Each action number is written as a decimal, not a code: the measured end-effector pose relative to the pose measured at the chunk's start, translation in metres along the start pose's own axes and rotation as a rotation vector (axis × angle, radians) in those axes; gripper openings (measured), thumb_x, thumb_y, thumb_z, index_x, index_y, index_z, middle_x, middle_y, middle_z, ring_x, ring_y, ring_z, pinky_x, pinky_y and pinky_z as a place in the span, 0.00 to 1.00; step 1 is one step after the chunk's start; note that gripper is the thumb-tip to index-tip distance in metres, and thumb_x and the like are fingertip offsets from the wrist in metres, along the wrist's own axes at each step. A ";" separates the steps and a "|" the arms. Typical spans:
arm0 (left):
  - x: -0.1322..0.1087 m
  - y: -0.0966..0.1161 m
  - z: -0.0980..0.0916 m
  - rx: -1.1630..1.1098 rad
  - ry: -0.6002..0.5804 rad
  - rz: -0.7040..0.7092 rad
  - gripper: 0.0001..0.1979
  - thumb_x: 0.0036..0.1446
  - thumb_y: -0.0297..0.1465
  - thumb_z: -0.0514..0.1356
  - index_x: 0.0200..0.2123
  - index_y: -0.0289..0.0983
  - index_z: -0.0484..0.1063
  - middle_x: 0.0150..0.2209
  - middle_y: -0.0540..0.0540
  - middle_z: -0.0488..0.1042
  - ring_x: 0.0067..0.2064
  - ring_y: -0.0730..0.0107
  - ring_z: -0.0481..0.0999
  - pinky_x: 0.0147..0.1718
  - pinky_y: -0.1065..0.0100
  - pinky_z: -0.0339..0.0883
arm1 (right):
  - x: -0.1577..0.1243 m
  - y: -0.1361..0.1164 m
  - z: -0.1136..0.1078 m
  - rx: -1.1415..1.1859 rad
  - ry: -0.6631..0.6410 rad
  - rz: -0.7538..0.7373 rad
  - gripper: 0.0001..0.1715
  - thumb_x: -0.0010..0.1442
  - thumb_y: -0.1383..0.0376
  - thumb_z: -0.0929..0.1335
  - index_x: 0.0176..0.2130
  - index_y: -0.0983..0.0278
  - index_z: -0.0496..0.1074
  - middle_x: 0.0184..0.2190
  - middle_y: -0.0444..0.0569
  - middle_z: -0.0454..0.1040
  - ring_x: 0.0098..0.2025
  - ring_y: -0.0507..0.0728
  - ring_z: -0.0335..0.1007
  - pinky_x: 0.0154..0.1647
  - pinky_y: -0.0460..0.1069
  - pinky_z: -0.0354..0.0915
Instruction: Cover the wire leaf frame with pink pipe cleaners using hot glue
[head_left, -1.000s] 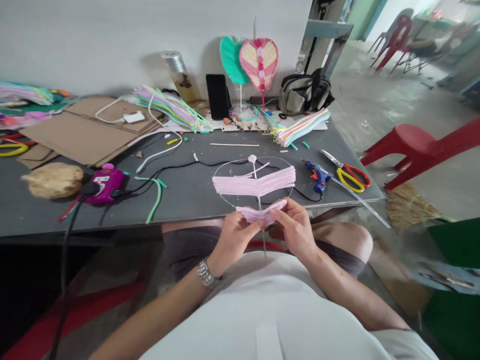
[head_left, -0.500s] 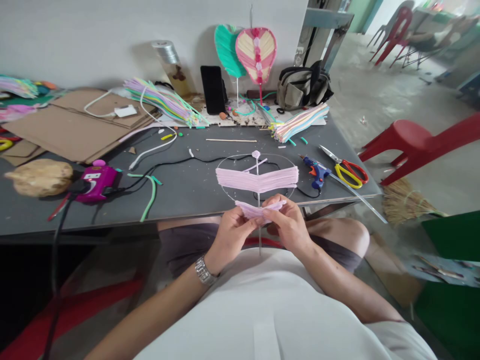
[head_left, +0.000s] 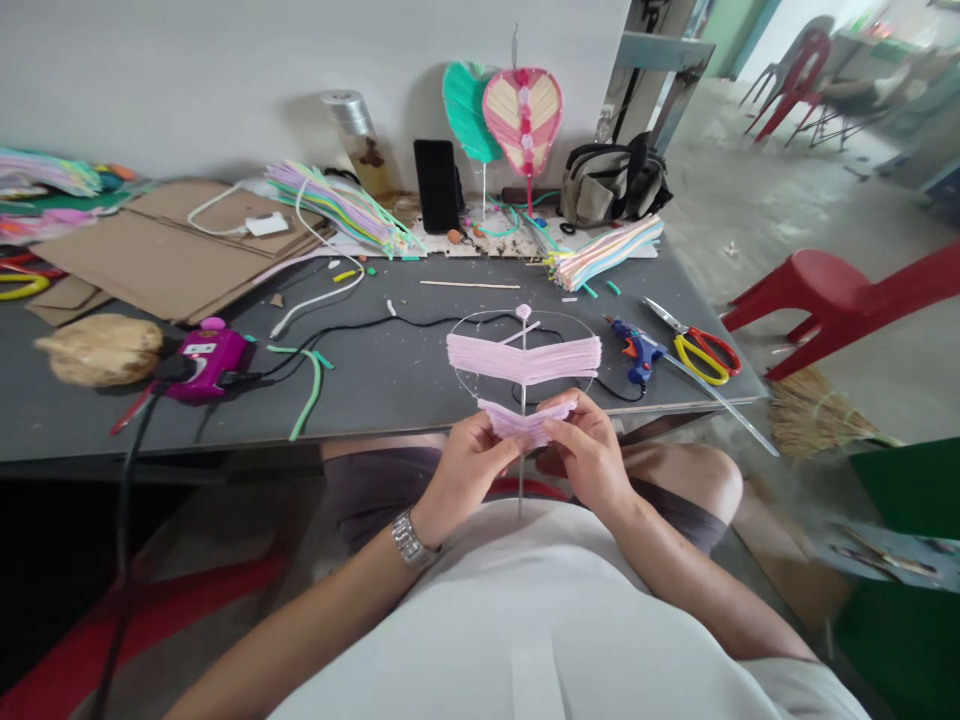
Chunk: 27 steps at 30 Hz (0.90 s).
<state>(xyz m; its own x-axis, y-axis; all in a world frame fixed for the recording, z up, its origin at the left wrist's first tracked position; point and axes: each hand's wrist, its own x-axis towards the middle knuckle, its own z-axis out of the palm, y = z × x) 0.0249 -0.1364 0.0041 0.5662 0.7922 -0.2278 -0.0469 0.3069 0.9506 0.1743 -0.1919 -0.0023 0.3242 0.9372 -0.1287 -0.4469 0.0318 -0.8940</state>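
A wire fan frame (head_left: 455, 386) with a central stem stands out over the table's front edge. Across its middle runs a wide V-shaped band of pink pipe cleaners (head_left: 487, 357), and a small pink knob tops the stem. Lower down, a second, shorter pink pipe-cleaner band (head_left: 517, 424) crosses the stem. My left hand (head_left: 474, 455) pinches this lower band left of the stem, thumb along its bottom edge. On its right side my right hand (head_left: 589, 450) grips the same band between thumb and fingers. The fingertips behind the band are hidden.
A blue glue gun (head_left: 637, 352) and scissors (head_left: 705, 345) lie to the right. At the left are a magenta power adapter (head_left: 201, 362) and cardboard (head_left: 180, 250). Pipe-cleaner bundles (head_left: 607, 252), a phone (head_left: 437, 187) and two finished fans (head_left: 523, 120) are at the back.
The whole view has shifted slightly, so the table items appear a little further right. Both hands keep their hold on the lower pink band with hardly any movement.
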 end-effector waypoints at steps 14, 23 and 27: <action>0.001 -0.006 -0.003 -0.014 -0.009 0.029 0.16 0.55 0.42 0.70 0.32 0.34 0.76 0.22 0.51 0.71 0.23 0.76 0.65 0.23 0.72 0.59 | 0.003 -0.005 0.000 -0.008 -0.030 0.036 0.12 0.50 0.60 0.77 0.31 0.61 0.73 0.28 0.41 0.74 0.28 0.51 0.65 0.30 0.46 0.62; -0.005 -0.016 -0.011 0.004 -0.033 0.013 0.10 0.58 0.36 0.64 0.34 0.33 0.76 0.25 0.48 0.75 0.25 0.73 0.69 0.26 0.71 0.61 | -0.008 0.002 -0.013 -0.096 0.005 0.043 0.11 0.54 0.60 0.76 0.32 0.60 0.72 0.26 0.40 0.72 0.26 0.50 0.61 0.28 0.46 0.60; -0.010 -0.007 -0.010 0.035 -0.016 0.006 0.10 0.53 0.35 0.64 0.33 0.33 0.75 0.25 0.48 0.75 0.26 0.72 0.69 0.27 0.70 0.62 | -0.014 0.001 -0.007 -0.052 -0.040 0.100 0.15 0.51 0.58 0.78 0.32 0.61 0.73 0.27 0.41 0.74 0.27 0.51 0.63 0.30 0.47 0.63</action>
<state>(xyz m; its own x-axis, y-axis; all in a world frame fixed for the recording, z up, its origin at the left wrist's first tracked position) 0.0115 -0.1415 -0.0018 0.5790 0.7854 -0.2188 -0.0215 0.2830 0.9589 0.1751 -0.2071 -0.0043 0.2459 0.9480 -0.2023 -0.4310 -0.0800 -0.8988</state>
